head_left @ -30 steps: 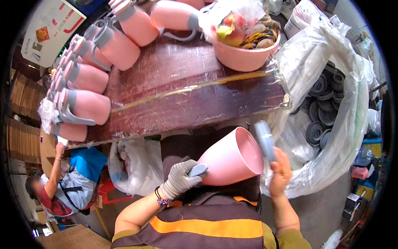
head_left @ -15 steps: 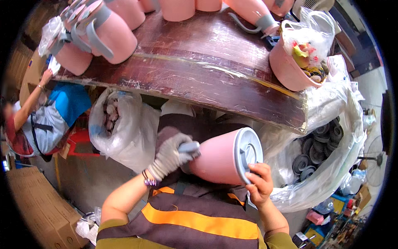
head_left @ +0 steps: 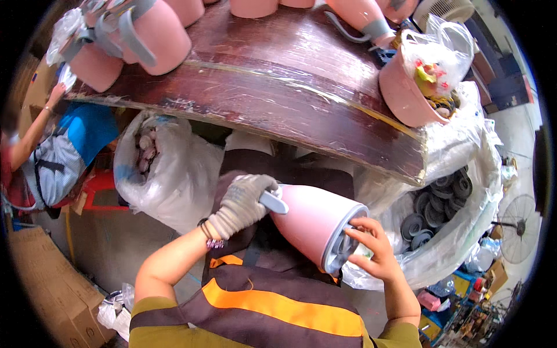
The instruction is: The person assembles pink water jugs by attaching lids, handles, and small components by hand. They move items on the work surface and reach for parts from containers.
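A pink jug (head_left: 310, 220) lies tilted over my lap, its grey-rimmed bottom (head_left: 342, 240) turned to the lower right. My left hand (head_left: 245, 200), in a whitish knit glove, is closed round the grey handle (head_left: 273, 202) at the jug's other end. At the bottom end my bare right hand (head_left: 374, 249) has its fingers apart, the fingertips at the grey rim. Whether they press on it is hard to tell. To the right, a large clear plastic bag (head_left: 400, 272) holds several round dark-grey discs (head_left: 432, 211).
A worn dark-red table (head_left: 261, 87) stretches ahead, bearing several pink jugs (head_left: 162, 37) with grey handles. A pink bucket (head_left: 400, 93) stands at its right corner. Below hangs a white plastic bag (head_left: 180, 174). Another person's arm (head_left: 38, 124) is at left, cardboard boxes (head_left: 52, 278) lower left.
The jug's bottom end has swung down and turned further away. My right hand's fingers have spread from their grip on the rim. My left hand still grips the handle.
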`<state>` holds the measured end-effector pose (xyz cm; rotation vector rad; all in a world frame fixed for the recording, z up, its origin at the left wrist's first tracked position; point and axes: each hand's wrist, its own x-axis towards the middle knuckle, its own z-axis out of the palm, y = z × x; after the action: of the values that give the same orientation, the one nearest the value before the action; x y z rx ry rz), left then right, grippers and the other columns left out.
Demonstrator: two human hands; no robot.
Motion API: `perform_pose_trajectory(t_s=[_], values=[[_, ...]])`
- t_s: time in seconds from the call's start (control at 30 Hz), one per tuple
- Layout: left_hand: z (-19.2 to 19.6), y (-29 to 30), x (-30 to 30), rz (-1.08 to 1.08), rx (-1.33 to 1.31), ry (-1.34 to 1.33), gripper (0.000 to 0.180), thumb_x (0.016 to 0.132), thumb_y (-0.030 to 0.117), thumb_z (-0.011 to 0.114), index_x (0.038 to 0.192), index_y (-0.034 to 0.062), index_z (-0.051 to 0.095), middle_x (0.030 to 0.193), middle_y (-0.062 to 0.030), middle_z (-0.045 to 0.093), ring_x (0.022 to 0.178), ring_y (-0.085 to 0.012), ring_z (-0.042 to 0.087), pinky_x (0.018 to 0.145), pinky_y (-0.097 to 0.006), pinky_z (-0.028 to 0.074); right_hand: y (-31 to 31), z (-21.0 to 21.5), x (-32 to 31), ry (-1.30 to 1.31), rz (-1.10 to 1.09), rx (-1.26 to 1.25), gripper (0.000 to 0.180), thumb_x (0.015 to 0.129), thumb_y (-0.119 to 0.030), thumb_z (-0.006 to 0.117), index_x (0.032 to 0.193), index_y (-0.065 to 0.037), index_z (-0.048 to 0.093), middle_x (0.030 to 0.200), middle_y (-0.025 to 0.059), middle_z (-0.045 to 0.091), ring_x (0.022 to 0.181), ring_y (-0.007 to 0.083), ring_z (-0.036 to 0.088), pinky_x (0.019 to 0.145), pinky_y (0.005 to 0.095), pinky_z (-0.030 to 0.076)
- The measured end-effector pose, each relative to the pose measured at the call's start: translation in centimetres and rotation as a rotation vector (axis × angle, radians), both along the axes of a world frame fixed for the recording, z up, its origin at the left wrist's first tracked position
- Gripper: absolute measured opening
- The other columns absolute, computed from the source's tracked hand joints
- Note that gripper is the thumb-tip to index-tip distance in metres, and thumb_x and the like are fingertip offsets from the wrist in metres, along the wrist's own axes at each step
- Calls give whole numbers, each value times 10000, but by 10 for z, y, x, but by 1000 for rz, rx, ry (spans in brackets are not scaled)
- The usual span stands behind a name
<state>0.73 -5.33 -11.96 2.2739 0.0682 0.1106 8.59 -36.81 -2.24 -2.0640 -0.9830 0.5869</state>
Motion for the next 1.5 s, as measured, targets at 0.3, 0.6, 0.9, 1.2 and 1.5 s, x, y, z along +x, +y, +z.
perform_pose_trajectory(t_s=[0.3, 0.6, 0.9, 1.2, 1.5], values=[[49, -26, -39, -210, 130, -231, 387, 679, 259, 732, 1004, 91, 606, 997, -109, 612, 1023, -310, 575, 850, -444, 458, -18, -67, 8, 602, -669, -112, 459, 807, -208, 644, 1204, -4, 537, 1011, 65, 615, 945, 168, 580, 722, 280, 488], [0, -9, -82, 375, -1253, 1106, 464, 870, 488, 606, 1121, 100, 575, 921, -21, 608, 666, -92, 595, 489, -181, 437, -26, -78, -39, 68, -491, -6, 592, 743, -209, 698, 1252, 5, 483, 1184, 126, 510, 990, 203, 550, 754, 296, 486], [-35, -28, -43, 357, -1148, 946, 293, 868, 284, 611, 1063, 70, 561, 869, -38, 601, 568, -99, 543, 454, -206, 423, -37, -104, -71, -327, -512, 34, 639, 686, -217, 744, 1225, -7, 472, 1130, 153, 510, 928, 254, 545, 735, 303, 479], [88, -17, -35, 175, -1044, 391, 302, 898, 235, 542, 1121, 32, 546, 769, -20, 591, 629, -79, 552, 522, -217, 453, -37, -116, -75, 886, -973, 333, 549, 962, -400, 471, 1344, -7, 438, 1284, 152, 545, 1150, 254, 544, 943, 405, 443], [215, 84, -37, 570, -564, -236, 481, 872, 125, 585, 1312, -13, 446, 926, -46, 623, 691, -70, 565, 533, -180, 442, 19, -92, -33, 544, -504, 279, 178, 960, -137, 530, 1015, -5, 635, 819, 40, 632, 653, 83, 596, 555, 198, 437]])
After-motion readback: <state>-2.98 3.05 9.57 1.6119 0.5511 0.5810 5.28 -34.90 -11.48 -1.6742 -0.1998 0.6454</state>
